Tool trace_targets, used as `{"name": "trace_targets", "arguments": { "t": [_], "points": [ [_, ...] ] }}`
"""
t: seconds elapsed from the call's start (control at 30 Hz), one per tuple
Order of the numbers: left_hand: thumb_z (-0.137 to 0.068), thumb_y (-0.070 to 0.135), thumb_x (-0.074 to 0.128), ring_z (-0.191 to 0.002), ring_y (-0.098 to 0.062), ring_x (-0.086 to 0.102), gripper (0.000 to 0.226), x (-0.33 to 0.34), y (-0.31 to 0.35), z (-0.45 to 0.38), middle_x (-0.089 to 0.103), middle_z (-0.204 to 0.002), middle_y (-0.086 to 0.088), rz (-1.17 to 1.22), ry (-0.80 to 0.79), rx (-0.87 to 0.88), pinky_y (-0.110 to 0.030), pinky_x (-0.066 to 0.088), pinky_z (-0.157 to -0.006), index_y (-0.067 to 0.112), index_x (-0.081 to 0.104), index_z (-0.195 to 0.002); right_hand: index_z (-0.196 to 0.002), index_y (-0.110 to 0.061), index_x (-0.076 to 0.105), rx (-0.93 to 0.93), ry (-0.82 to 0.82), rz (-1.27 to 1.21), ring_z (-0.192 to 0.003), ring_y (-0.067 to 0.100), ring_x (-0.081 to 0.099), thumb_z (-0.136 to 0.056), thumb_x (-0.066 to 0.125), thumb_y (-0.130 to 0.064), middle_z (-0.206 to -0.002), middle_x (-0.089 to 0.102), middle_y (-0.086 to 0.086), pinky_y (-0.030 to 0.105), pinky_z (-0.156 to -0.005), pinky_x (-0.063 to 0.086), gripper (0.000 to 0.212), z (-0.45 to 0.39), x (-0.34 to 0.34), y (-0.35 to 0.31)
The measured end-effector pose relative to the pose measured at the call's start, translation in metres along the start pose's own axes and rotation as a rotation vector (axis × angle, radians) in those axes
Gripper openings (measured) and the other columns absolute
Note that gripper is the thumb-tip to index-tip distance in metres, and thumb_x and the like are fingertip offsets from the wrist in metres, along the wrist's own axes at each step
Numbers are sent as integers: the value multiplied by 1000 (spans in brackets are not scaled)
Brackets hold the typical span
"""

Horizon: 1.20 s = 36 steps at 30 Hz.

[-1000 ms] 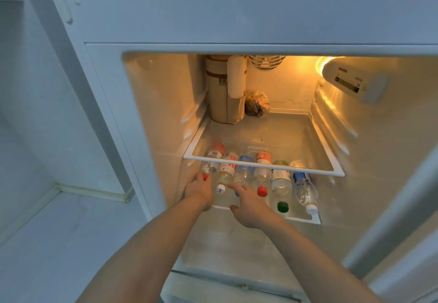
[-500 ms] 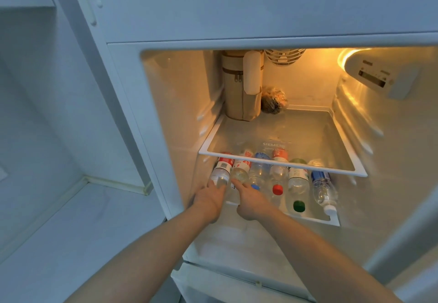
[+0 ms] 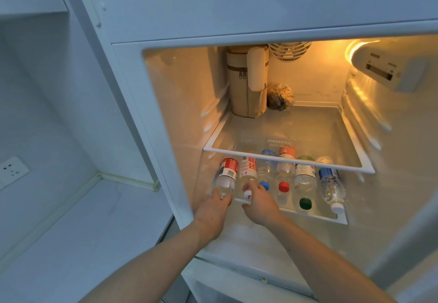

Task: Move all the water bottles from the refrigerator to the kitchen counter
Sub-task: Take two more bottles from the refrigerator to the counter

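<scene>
Six water bottles lie on their sides in a row on the lower shelf [image 3: 315,217] of the open refrigerator [image 3: 237,29], caps toward the front; the leftmost, a red-labelled bottle [image 3: 225,178], has its neck end inside the left hand [image 3: 214,210], whose fingers curl around it so that its cap is hidden; just beside it the white-capped bottle [image 3: 248,172], with red writing on its label, is held at the neck by the right hand [image 3: 262,204], thumb over the top and the white cap showing between thumb and fingers; next in the row come the blue-capped bottle [image 3: 265,172], the red-capped bottle [image 3: 284,177], the green-capped bottle [image 3: 305,184] and, at the right end, a blue-labelled bottle [image 3: 330,184] whose white cap reaches the shelf's front lip; these four lie untouched, side by side; above them the glass upper shelf [image 3: 284,159] carries a tan zipped bag [image 3: 246,84] at the back left and a dark wrapped bundle [image 3: 279,96] next to it; a lit control panel [image 3: 384,70] sits on the right inner wall; left of the refrigerator runs the pale kitchen counter [image 3: 71,231], with a wall socket [image 3: 11,169] above it.
</scene>
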<state>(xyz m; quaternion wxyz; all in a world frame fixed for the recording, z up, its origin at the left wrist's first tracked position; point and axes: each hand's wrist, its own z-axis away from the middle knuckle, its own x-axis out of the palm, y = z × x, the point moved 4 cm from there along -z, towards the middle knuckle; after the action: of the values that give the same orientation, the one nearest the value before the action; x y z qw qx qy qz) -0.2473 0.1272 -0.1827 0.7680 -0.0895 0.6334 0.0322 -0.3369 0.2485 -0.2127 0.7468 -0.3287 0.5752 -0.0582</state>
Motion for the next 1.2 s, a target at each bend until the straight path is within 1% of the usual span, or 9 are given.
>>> {"name": "trace_targets", "arguments": {
  "t": [0.17,0.3,0.37,0.5,0.67,0.73,0.9,1.03,1.2],
  "points": [
    [-100,7,49,-68,-28,51,34,5,-12,21,43,-129,-10,173,141,-21,-36,40,-61,26,40,-127,-110,-36,46,-28,239,-183,-89,17,58,-88,81,-27,-113,59,-1,33,-76,56,43,25,0,5],
    [-108,28,38,-62,-26,48,12,-8,-22,46,44,-121,-4,265,275,-39,-35,36,-57,28,42,-120,-101,-32,55,-100,426,-343,-87,16,55,-93,74,-25,-105,57,-4,29,-67,44,22,47,-16,-1],
    [-109,34,37,-60,-23,48,10,-19,-28,59,46,-114,0,323,371,-35,-33,36,-54,31,43,-116,-98,-34,60,-133,482,-381,-88,15,56,-94,72,-25,-102,60,-4,22,-66,42,15,57,-28,-8],
    [-106,41,44,-66,-16,56,8,-42,-43,78,46,-104,11,438,554,-26,-34,48,-54,37,46,-112,-92,-37,63,-217,521,-453,-89,12,57,-92,74,-21,-97,63,-7,15,-71,41,19,70,-53,-27],
    [-104,43,52,-74,-6,58,12,-59,-55,106,51,-105,20,527,656,-72,-29,50,-61,38,51,-115,-92,-29,69,-256,540,-473,-90,13,59,-90,74,-18,-94,63,-8,29,-74,49,12,83,-74,-57],
    [-103,48,52,-75,-7,57,15,-57,-58,121,54,-106,21,537,641,-95,-29,49,-65,38,52,-115,-94,-24,70,-266,545,-455,-89,16,59,-91,73,-17,-92,63,-5,27,-72,46,8,90,-78,-67],
    [-99,53,55,-79,-4,55,15,-29,-76,176,58,-95,21,615,543,-185,-19,40,-63,39,52,-103,-88,-25,69,-285,425,-366,-85,6,56,-90,72,-23,-83,62,-10,25,-69,43,4,118,-67,-83],
    [-98,53,57,-80,0,54,13,0,-91,231,56,-87,21,664,480,-265,-14,31,-60,40,52,-100,-84,-30,68,-233,196,-374,-79,6,64,-85,73,-31,-83,70,-10,37,-73,54,5,149,-33,-91],
    [-94,49,63,-78,-4,55,14,38,-117,322,57,-80,21,726,475,-442,-18,35,-60,40,53,-95,-84,-28,71,-283,-63,-346,-71,2,61,-84,72,-25,-79,69,-17,30,-64,49,4,210,24,-125]
  ]
}}
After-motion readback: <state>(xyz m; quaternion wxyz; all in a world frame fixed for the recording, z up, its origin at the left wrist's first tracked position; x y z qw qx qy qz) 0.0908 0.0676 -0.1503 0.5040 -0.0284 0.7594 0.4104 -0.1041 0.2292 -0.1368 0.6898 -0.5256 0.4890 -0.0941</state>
